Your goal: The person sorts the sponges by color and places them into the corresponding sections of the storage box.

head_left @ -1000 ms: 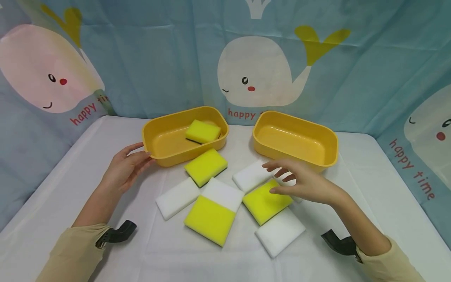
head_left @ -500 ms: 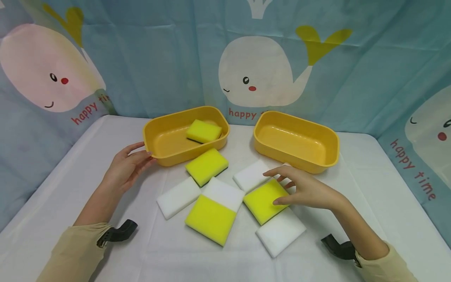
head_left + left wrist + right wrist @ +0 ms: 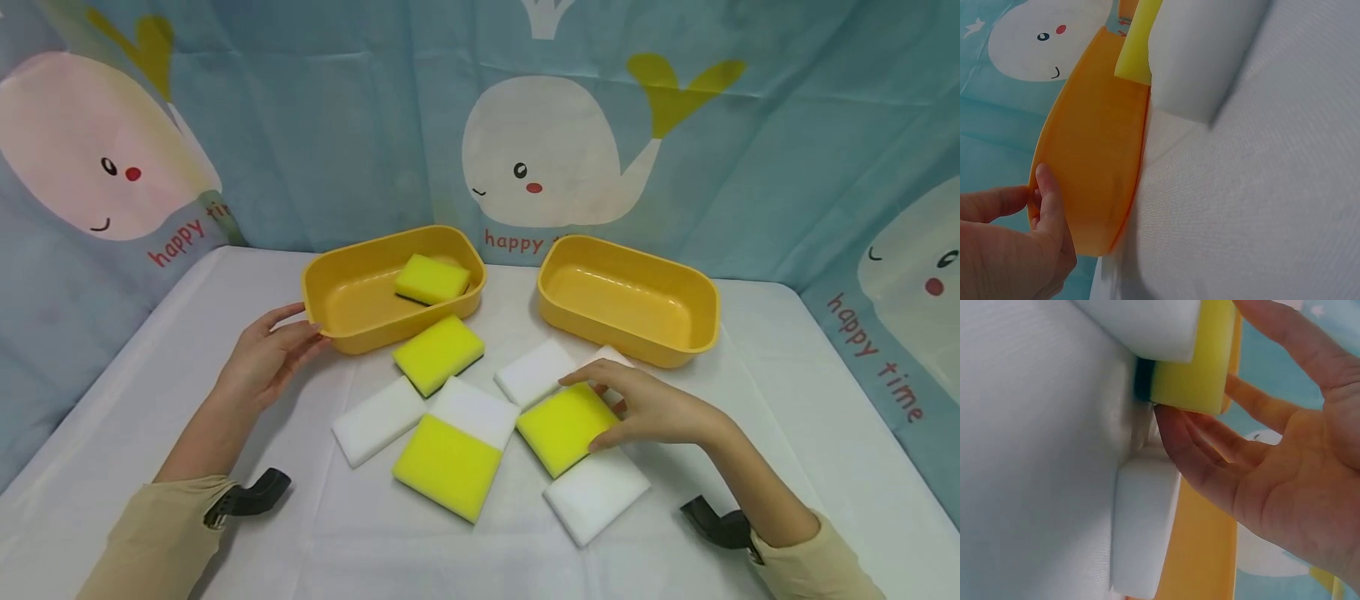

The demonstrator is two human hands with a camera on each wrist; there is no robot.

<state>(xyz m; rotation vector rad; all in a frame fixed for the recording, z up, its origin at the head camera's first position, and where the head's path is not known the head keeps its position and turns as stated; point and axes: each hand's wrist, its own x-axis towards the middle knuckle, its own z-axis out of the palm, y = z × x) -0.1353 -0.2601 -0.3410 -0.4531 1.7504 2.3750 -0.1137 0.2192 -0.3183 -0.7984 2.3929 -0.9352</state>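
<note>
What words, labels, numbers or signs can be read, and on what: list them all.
"happy time": right side of the blue backdrop.
"happy ti", last letters lost in a fold: backdrop, left.
"happy", next word mostly hidden behind the right tray: backdrop, centre.
Left wrist view: red lettering, too cut off to read.
No text visible on yellow sponges, white pads, right tray or left tray.

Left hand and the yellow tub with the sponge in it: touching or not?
Touching. The left wrist view shows it: the left hand has its fingers on the rim of the yellow tub, one fingertip lying against the outer wall.
</note>
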